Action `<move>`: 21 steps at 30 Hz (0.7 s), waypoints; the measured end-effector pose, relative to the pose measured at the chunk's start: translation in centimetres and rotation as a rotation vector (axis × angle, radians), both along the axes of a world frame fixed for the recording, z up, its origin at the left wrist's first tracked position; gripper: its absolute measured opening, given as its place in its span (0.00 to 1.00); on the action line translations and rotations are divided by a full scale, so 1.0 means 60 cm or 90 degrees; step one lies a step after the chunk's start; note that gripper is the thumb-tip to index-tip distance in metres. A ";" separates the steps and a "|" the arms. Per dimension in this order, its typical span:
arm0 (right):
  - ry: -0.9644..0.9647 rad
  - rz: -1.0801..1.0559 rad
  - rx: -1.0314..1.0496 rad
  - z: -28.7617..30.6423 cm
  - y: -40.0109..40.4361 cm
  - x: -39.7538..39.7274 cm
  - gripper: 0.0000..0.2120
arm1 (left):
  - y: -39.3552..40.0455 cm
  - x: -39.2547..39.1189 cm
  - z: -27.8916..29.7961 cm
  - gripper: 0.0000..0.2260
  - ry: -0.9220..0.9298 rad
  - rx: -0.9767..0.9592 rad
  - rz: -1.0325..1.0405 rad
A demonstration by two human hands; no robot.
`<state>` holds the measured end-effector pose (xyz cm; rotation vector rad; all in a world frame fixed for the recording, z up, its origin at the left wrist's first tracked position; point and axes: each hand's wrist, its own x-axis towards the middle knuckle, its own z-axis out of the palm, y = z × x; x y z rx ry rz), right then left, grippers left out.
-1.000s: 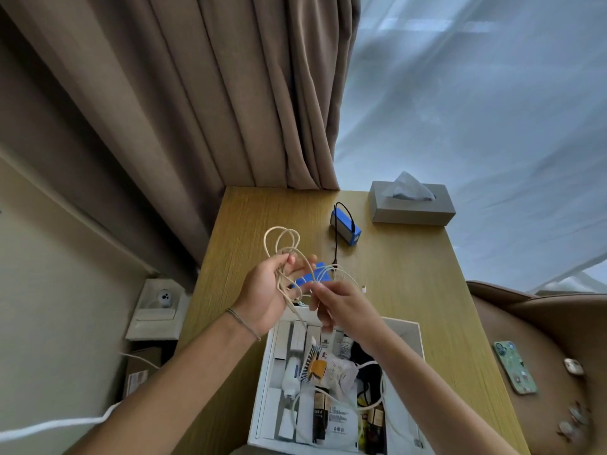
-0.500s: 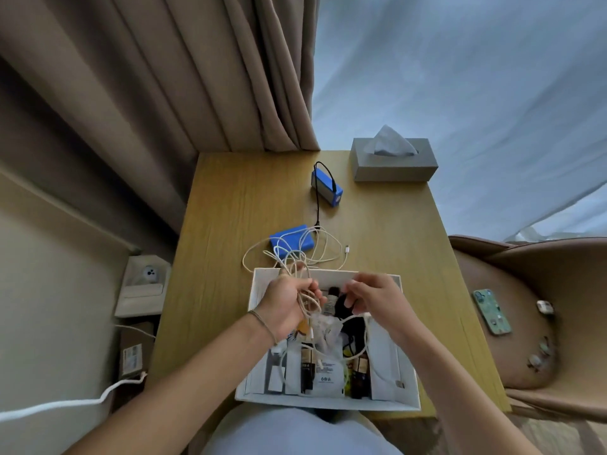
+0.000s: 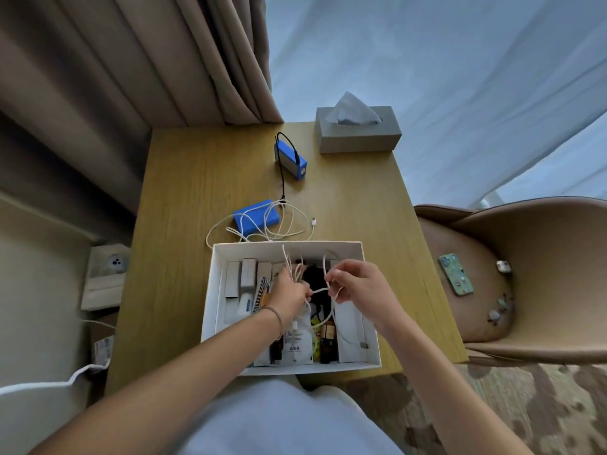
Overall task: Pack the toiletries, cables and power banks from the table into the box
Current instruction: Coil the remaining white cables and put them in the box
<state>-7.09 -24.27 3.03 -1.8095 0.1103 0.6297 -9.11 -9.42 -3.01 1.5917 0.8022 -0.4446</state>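
L hand (image 3: 290,295): over the box, fist closed on a bunch of white cable (image 3: 297,274) loops
R hand (image 3: 356,285): over the box's right half, fingertips pinched on the same cable, strand runs between both hands
White cable: loops stick up above L hand, a tail w/ plug hangs down into the box; the far end looks to run back over the box's far wall to the counter, can't confirm
Box (image 3: 289,249): white, open, near edge of counter (image 3: 197,192); already holds tubes, sachets, small bottles, black cable
Flat blue power bank (image 3: 256,218): on counter just beyond the box, white cable coils draped over and beside it
Small blue power bank (image 3: 290,159): further back, standing on edge, black cable (image 3: 281,178) plugged in, trailing toward the flat one
Tissue box (image 3: 358,131): grey, far right corner of counter
Chair (image 3: 542,274): tan, right of counter, phone (image 3: 456,274) lying on the seat
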 end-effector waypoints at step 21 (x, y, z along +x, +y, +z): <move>-0.024 0.008 0.046 0.019 0.024 0.027 0.10 | 0.052 -0.042 0.064 0.29 -0.106 0.246 -0.232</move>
